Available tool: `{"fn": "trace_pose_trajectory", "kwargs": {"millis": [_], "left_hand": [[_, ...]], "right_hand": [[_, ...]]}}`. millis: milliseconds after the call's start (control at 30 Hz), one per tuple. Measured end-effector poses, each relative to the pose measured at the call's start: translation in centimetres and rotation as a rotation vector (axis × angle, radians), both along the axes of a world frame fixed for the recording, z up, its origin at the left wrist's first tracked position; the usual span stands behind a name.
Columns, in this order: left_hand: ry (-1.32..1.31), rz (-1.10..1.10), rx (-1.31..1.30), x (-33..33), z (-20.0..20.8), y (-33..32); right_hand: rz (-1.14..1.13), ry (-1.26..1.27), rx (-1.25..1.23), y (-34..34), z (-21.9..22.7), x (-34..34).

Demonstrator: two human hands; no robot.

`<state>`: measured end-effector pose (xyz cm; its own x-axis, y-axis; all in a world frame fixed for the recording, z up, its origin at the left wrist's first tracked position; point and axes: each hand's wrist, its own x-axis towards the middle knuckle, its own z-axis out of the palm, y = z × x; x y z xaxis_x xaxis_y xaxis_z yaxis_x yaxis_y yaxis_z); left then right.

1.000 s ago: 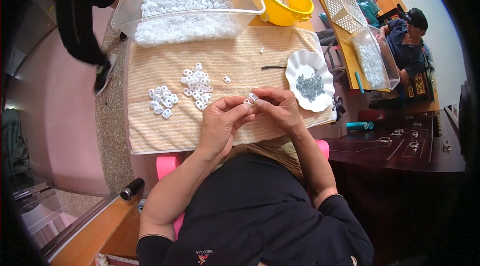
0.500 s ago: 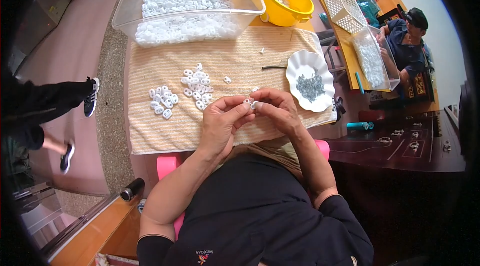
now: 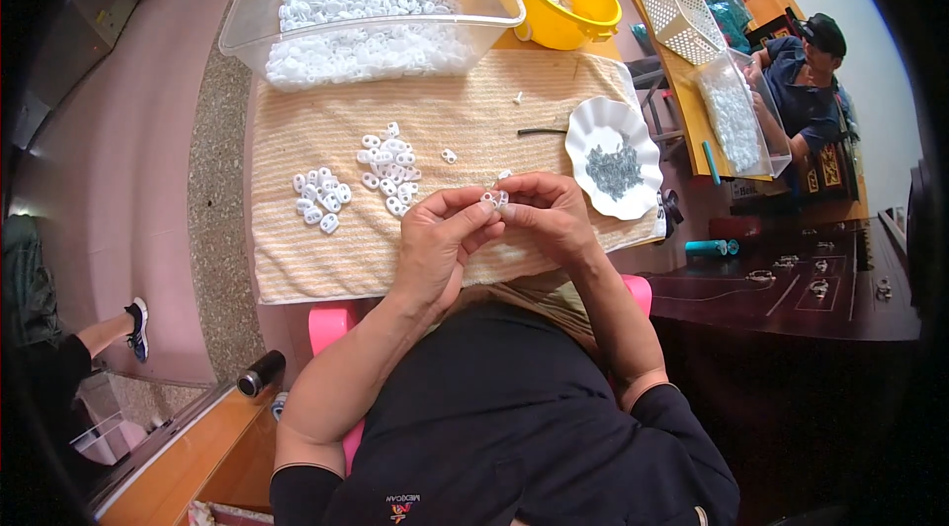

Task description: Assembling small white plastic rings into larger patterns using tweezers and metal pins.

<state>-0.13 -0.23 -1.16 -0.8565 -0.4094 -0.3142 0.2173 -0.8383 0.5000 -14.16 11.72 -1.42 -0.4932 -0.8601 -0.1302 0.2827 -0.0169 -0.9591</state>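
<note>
My left hand (image 3: pixel 442 234) and my right hand (image 3: pixel 556 219) meet over the near part of the towel. Between their fingertips is a small white two-hole plastic piece (image 3: pixel 493 198), pinched from both sides. Another small white piece (image 3: pixel 504 175) shows just beyond my right fingers. Left of my hands lie two loose piles of similar two-hole pieces, a nearer-left pile (image 3: pixel 321 198) and a larger pile (image 3: pixel 390 165). One single piece (image 3: pixel 449 156) sits apart from them. On the right, a scalloped white plate (image 3: pixel 645 131) holds a heap of tiny grey parts (image 3: pixel 614 171).
A striped towel (image 3: pixel 326 264) covers the table. Behind it stand a clear bin (image 3: pixel 371 24) of white pieces and a yellow tub (image 3: pixel 583 17). A thin black stick (image 3: pixel 541 131) lies by the plate. Another person (image 3: pixel 806 96) sits at a side table; someone's leg (image 3: pixel 107 333) shows at left.
My hands stay together, with slight finger shifts around the white piece. The walking person at the left has moved toward the lower left; only one leg remains in sight.
</note>
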Motion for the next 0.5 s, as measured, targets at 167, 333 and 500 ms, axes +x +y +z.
{"fn": "trace_pose_trajectory", "kwargs": {"millis": [167,333,500], "left_hand": [[-0.007,0.0,-0.004,-0.03,0.07,0.02],[-0.017,-0.003,0.004,-0.03,0.03,0.02],[-0.011,-0.004,0.003,-0.04,0.03,0.02]], "right_hand": [[-0.011,-0.031,0.015,0.1,-0.04,0.12],[-0.017,-0.01,0.001,-0.03,-0.03,0.27],[-0.008,0.039,0.012,0.0,0.24,0.16]]}}
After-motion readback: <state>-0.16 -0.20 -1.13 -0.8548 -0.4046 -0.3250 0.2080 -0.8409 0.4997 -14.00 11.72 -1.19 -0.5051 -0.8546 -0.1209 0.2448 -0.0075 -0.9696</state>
